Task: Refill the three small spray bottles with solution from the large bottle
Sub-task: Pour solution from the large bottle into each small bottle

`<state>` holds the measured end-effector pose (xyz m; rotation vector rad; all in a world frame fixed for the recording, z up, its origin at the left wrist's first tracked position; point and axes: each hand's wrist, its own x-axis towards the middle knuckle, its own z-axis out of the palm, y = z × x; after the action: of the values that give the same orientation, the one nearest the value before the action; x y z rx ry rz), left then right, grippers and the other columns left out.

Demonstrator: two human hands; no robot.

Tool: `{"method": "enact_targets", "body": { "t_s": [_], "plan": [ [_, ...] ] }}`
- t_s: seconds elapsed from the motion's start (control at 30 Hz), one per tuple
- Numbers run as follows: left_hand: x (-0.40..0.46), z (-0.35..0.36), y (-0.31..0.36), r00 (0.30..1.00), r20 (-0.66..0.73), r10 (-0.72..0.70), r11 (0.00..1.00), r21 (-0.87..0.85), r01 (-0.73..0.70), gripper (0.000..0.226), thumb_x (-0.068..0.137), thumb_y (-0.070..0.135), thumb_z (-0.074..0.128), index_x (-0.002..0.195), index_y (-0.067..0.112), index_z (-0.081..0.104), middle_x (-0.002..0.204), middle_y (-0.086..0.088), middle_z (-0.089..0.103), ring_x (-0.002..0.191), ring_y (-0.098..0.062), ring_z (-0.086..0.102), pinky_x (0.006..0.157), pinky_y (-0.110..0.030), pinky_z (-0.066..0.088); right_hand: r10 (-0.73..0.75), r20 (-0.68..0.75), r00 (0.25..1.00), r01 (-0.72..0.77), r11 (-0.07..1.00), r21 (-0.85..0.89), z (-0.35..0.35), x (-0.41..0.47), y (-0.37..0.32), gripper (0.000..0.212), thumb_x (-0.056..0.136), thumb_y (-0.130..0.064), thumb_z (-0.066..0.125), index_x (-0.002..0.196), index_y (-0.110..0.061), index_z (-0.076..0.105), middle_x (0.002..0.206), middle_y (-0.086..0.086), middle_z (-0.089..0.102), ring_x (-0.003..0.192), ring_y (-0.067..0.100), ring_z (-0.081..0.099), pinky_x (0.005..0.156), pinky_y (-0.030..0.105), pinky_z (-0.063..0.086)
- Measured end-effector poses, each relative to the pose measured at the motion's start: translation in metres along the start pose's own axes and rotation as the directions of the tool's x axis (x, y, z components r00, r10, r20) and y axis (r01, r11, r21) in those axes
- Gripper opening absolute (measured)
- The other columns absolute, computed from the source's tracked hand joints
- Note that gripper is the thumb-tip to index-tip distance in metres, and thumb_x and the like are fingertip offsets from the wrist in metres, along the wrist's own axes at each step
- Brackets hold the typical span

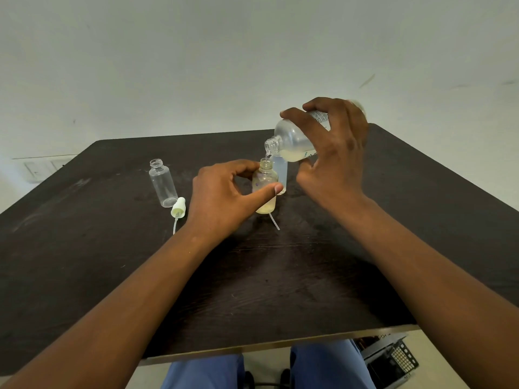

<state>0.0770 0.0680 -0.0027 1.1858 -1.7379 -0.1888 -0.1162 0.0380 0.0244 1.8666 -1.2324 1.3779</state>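
We see the right hand [334, 153] wrapped around the large bottle [295, 141], fingers curled over its top side and thumb below, holding it tipped nearly flat above the far middle of the dark wooden desk [84, 262]. Its open neck points left and down, and a thin stream of pale yellowish solution runs from it into the small bottle below. A shallow pool of the same liquid lies along the lower side of the large bottle.

The left hand [224, 197] steadies the small spray bottle [265, 189] that receives the stream, index finger curled behind its shoulder and thumb pressed across its front, so we call it a pinch. This bottle stands upright and uncapped on the desk, with yellowish liquid filling its lower part.

Just behind it, touching or nearly so, stands a second small bottle [280, 175], frosted and mostly hidden; we cannot tell how full it is. A third small bottle [163, 182], clear, uncapped and holding no visible liquid, stands upright well to the left. A spray cap [178, 208] with its dip tube lies on the desk just beside that bottle's base, and another thin tube [274, 221] pokes out toward the near edge from behind the bottle being filled.
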Motion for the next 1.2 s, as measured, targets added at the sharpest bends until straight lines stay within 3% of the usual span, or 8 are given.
{"method": "enact_targets", "body": {
  "t_s": [0.53,1.2],
  "plan": [
    [-0.0011,-0.0003,0.0001,1.000,0.001,-0.004,1.000,-0.010,0.004,0.047,0.077,0.055,0.085,0.112,0.025,0.079,0.083,0.034,0.061,0.064,0.020,0.058,0.064,-0.011,0.041,-0.016,0.001,1.000,0.016,1.000,0.000,-0.0010,-0.0007,-0.0010,0.071,0.064,-0.011,0.044,0.127,-0.026,0.072,0.129,0.007,0.063,0.126,0.032,0.052,0.110,0.047,0.038],
    [-0.0017,-0.0016,0.0036,1.000,-0.011,-0.023,1.000,-0.006,0.023,0.055,0.075,0.058,0.085,0.116,0.023,0.078,0.087,0.025,0.065,0.065,0.019,0.058,0.069,-0.016,0.046,-0.018,0.002,1.000,0.018,1.000,-0.013,-0.0027,0.0009,-0.0014,0.072,0.065,-0.012,0.040,0.128,-0.027,0.072,0.130,0.008,0.063,0.127,0.034,0.055,0.112,0.046,0.037]
  ]
}}
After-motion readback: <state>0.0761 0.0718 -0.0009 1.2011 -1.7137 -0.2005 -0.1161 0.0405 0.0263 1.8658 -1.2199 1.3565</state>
